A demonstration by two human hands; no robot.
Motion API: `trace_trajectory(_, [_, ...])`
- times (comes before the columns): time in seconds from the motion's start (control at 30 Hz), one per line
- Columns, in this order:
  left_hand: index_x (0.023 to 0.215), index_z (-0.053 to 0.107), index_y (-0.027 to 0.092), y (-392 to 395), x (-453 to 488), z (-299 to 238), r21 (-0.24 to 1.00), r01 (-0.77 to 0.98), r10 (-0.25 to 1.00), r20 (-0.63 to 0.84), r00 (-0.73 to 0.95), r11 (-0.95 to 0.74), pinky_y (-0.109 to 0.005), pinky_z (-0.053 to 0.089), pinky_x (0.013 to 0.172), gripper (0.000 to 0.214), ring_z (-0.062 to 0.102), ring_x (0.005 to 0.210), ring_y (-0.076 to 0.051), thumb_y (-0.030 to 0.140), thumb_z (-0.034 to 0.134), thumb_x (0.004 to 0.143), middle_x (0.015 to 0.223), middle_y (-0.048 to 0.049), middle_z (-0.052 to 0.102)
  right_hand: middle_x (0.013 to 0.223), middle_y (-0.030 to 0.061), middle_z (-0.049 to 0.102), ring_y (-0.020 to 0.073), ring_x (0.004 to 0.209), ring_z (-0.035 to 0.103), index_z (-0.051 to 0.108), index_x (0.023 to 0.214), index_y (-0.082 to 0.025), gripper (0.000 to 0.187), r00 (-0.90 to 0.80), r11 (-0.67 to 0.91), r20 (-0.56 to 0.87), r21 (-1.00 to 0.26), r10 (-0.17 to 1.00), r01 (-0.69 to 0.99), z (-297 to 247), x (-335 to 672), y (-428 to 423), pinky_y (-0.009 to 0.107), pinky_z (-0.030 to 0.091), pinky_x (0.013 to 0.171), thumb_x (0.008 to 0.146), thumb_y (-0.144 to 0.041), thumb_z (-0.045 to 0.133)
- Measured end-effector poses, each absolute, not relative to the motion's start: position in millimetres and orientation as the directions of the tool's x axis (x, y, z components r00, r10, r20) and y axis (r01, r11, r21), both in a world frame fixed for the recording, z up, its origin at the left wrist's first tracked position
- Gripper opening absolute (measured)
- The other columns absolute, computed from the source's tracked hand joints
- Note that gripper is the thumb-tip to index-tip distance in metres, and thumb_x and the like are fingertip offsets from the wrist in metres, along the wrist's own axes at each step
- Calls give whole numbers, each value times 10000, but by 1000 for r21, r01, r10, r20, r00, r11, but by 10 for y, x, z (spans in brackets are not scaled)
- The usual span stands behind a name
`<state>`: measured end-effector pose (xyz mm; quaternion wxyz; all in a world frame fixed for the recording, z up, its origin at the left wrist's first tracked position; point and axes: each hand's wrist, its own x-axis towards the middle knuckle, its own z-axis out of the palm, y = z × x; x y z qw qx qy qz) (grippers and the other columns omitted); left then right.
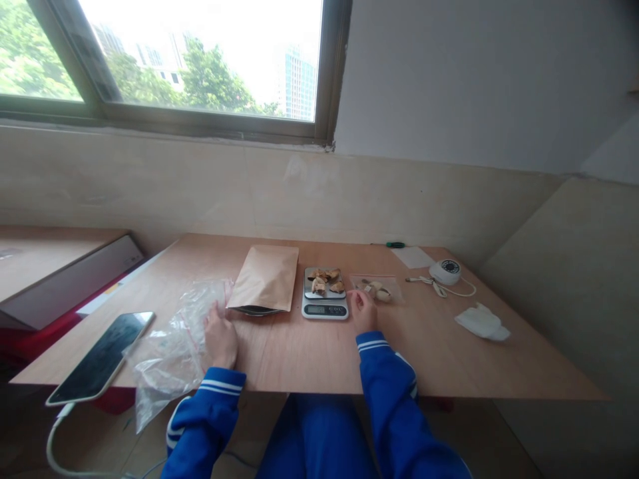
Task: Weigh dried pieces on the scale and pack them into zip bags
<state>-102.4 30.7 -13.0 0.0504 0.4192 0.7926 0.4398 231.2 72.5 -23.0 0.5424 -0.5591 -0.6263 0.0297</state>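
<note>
Two hands rested on the desk (309,359). The left hand (219,339) lay flat and open against the clear plastic bags (167,352) to its left. The right hand (363,311) met the small zip bag (382,290), which lay just far-right of it beside the kitchen scale (325,301); whether it gripped the bag could not be determined.

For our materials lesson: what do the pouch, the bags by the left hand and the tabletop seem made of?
The pouch: probably kraft paper, matt brown, with a creased edge. The bags by the left hand: thin clear plastic, glossy, crinkled, see-through. The tabletop: likely plywood or veneer, pale, matt, faint grain.
</note>
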Motion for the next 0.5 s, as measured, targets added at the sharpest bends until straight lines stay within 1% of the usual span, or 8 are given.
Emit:
trace_trajectory(0.07, [1332, 442, 114, 289, -1004, -63, 796, 570, 650, 326, -687, 203, -488, 431, 967, 456, 533, 1172, -316, 195, 346, 894, 1258, -199, 554, 747, 76, 617, 172, 649, 529, 649, 804, -152, 348, 230, 373, 659, -640, 716, 672, -218, 2324, 724, 311, 461, 630, 919, -330, 374])
trace_trajectory(0.13, [1340, 436, 142, 278, -971, -3, 817, 569, 583, 418, -696, 94, -443, 438, 975, 442, 533, 1184, -283, 252, 325, 927, 1296, -177, 535, 740, 72, 616, 178, 649, 528, 653, 807, -160, 342, 228, 394, 685, -623, 692, 676, -179, 2313, 697, 323, 468, 636, 915, -332, 378])
trace_trajectory(0.23, [1337, 441, 170, 303, -920, 61, 774, 630, 513, 566, -646, -61, -370, 425, 1001, 429, 491, 1242, -234, 289, 312, 946, 1325, -140, 530, 744, 64, 626, 187, 688, 550, 653, 788, -188, 315, 182, 456, 721, -591, 669, 665, -60, 2181, 554, 342, 481, 683, 908, -322, 394])
trace_trajectory(0.33, [1309, 472, 179, 356, -869, 116, 710, 683, 510, 658, -555, -173, -337, 424, 1000, 406, 507, 1228, -205, 290, 322, 948, 1309, -122, 552, 773, 59, 629, 189, 747, 572, 651, 810, -203, 283, 119, 521, 699, -625, 705, 582, 105, 1841, 291, 330, 492, 697, 913, -289, 401])
trace_trajectory(0.4, [1290, 488, 180, 361, -820, 164, 672, 700, 531, 696, -484, -243, -327, 436, 983, 393, 532, 1199, -196, 290, 331, 946, 1279, -118, 577, 853, 68, 630, 194, 836, 585, 647, 871, -207, 261, 15, 562, 642, -683, 767, 467, 224, 1524, 112, 312, 507, 699, 920, -283, 402])
trace_trajectory(0.43, [1282, 493, 176, 342, -787, 192, 648, 707, 546, 715, -436, -284, -326, 439, 979, 388, 537, 1193, -195, 288, 337, 944, 1267, -119, 586, 907, 72, 632, 196, 870, 587, 638, 938, -209, 234, -19, 568, 617, -711, 786, 415, 283, 1358, 38, 318, 514, 726, 917, -296, 422])
trace_trajectory(0.47, [1273, 500, 171, 308, -747, 222, 618, 715, 562, 736, -378, -328, -331, 439, 980, 383, 537, 1193, -197, 284, 341, 942, 1258, -121, 593, 994, 79, 628, 193, 892, 590, 605, 1053, -210, 235, -38, 557, 585, -748, 810, 361, 341, 1197, -21, 326, 519, 758, 907, -316, 455])
trace_trajectory(0.5, [1261, 509, 167, 257, -703, 253, 582, 722, 580, 755, -307, -375, -339, 437, 984, 376, 533, 1198, -199, 278, 346, 940, 1248, -122, 600, 1091, 89, 611, 189, 907, 596, 551, 1155, -211, 296, -51, 542, 553, -789, 832, 290, 395, 1049, -66, 329, 525, 777, 895, -339, 488])
